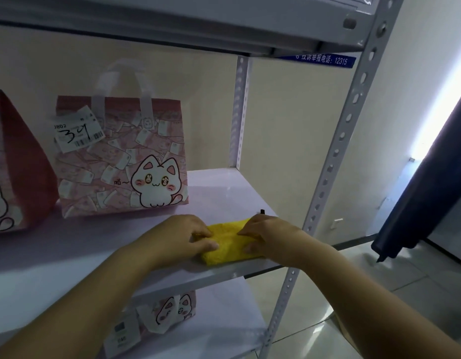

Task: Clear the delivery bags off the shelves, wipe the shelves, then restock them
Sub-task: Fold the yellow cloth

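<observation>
A folded yellow cloth (228,244) lies near the front right corner of the white middle shelf (94,244). My left hand (182,235) presses on its left side and my right hand (268,233) on its right side, fingers on the fabric. A pink delivery bag with a white cat print (120,161) stands upright further back on the same shelf, a paper tag marked 34 on it. A second pink bag (14,167) is cut off at the left edge. Another cat-print bag (169,312) sits on the shelf below.
The grey perforated upright (335,156) of the rack stands right of my hands. The upper shelf (172,24) hangs overhead. A small dark object (262,211) sits just behind my right hand. Tiled floor and a dark curtain (426,198) lie to the right.
</observation>
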Demonstrator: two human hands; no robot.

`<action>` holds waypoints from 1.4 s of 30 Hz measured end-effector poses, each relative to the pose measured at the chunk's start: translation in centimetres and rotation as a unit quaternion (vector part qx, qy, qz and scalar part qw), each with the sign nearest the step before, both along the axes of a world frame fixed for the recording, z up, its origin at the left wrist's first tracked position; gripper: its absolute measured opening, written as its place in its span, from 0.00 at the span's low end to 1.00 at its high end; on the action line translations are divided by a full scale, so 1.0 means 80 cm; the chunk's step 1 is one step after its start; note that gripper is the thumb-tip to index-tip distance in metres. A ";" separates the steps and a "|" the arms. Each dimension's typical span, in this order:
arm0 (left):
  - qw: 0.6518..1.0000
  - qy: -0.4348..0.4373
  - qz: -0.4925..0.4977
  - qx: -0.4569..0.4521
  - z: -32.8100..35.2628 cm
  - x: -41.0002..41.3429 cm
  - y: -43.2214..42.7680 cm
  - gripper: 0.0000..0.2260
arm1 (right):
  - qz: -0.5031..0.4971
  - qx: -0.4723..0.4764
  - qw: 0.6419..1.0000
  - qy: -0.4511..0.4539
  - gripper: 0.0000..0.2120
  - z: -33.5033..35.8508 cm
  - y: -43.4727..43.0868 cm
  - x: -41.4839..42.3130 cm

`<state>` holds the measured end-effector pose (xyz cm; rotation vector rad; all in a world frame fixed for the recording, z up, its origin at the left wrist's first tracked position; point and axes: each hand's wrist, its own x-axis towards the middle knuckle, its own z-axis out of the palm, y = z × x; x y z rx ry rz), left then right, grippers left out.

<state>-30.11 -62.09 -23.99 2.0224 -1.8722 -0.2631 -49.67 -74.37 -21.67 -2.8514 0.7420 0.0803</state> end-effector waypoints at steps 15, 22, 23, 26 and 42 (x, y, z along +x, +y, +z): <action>0.998 -0.049 0.030 -0.038 0.013 -0.027 -0.009 0.19 | -0.039 -0.037 0.997 -0.048 0.17 0.029 0.000 -0.009; 0.984 -0.046 0.089 -0.144 0.071 -0.057 0.046 0.16 | 0.006 -0.037 0.973 -0.226 0.10 0.081 0.033 -0.047; 0.982 -0.038 0.095 -0.161 0.081 -0.064 0.056 0.15 | 0.011 -0.040 0.970 -0.241 0.09 0.090 0.039 -0.054; 0.971 -0.034 0.112 -0.208 0.113 -0.083 0.087 0.13 | 0.035 -0.052 0.958 -0.280 0.08 0.117 0.057 -0.073; 0.914 -0.136 0.194 -0.329 0.255 -0.149 0.247 0.05 | 0.124 -0.089 0.891 -0.427 0.06 0.262 0.143 -0.109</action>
